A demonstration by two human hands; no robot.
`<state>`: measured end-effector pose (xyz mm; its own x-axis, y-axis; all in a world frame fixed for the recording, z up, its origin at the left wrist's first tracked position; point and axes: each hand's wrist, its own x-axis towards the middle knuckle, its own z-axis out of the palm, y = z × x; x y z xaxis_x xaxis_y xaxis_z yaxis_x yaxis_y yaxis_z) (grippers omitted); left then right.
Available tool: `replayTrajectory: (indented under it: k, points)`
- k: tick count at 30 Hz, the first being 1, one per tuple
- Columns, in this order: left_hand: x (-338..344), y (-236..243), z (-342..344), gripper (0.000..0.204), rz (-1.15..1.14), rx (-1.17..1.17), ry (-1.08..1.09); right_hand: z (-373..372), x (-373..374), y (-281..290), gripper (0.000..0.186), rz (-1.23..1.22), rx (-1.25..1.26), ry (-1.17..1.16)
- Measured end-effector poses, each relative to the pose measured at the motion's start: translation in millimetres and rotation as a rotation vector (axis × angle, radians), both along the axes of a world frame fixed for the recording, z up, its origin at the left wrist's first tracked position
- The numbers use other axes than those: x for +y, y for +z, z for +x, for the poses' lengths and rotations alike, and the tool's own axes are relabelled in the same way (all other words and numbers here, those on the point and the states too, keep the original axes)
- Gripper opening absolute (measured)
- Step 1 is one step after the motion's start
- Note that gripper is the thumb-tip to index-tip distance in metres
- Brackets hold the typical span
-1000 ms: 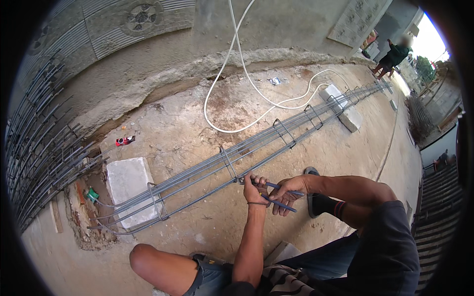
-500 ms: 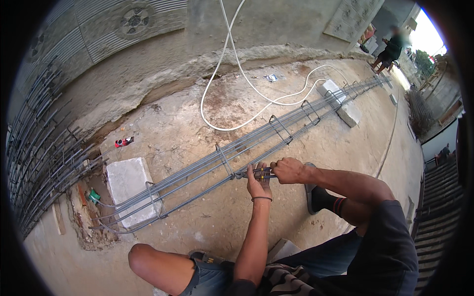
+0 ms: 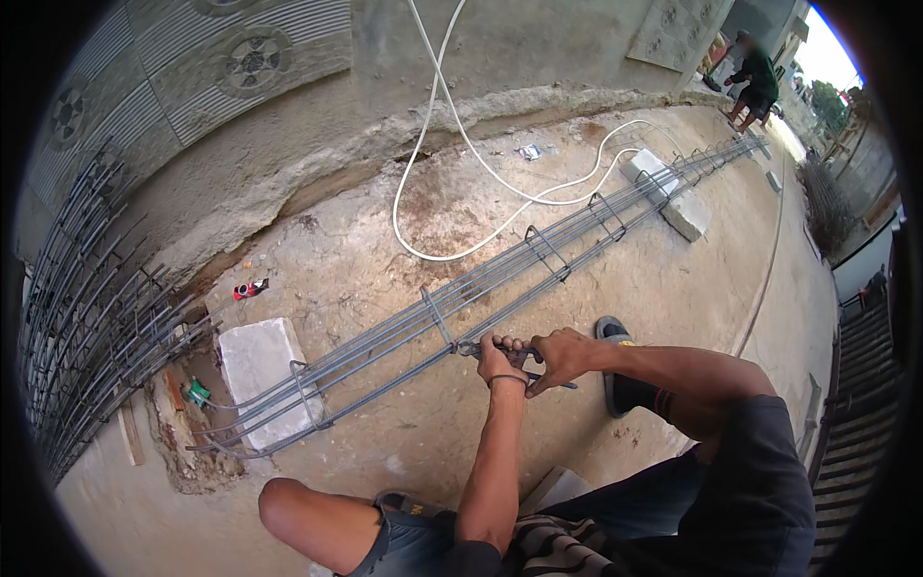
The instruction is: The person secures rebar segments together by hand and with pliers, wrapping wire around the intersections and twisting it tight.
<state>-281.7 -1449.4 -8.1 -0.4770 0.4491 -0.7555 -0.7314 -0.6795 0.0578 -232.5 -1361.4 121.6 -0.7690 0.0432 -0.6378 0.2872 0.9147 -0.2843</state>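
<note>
Both hands (image 3: 529, 358) grip tool (image 3: 500, 354) at rebar cage (image 3: 538, 252).

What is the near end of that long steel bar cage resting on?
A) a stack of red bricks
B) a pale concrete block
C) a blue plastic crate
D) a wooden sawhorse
B: the near end of the rebar cage lies across a pale concrete block on the ground, while the left hand and right hand work at the bars farther along.

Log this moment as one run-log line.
left hand: grips pliers at stirrup | right hand: on plier handles | rebar cage: lying across concrete blocks | person: seated
</note>
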Motion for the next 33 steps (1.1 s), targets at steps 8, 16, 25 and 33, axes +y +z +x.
replayTrajectory:
  k: [8,16,25,33]
  points:
    - [-29,-5,-2,0.031,0.269,0.081,-0.173,34,-3,-57,0.026,-1.309,-0.541,-0.903]
    - [-26,15,1,0.032,-0.104,0.017,-0.285,41,-42,-58,0.023,0.070,0.138,0.045]
    - [-26,-1,5,0.027,0.032,0.115,-0.161,30,-23,-18,0.074,-0.255,0.029,-0.392]
    - [-38,-1,3,0.028,0.120,0.128,-0.250,40,-12,-67,0.018,-1.175,-0.583,-0.835]
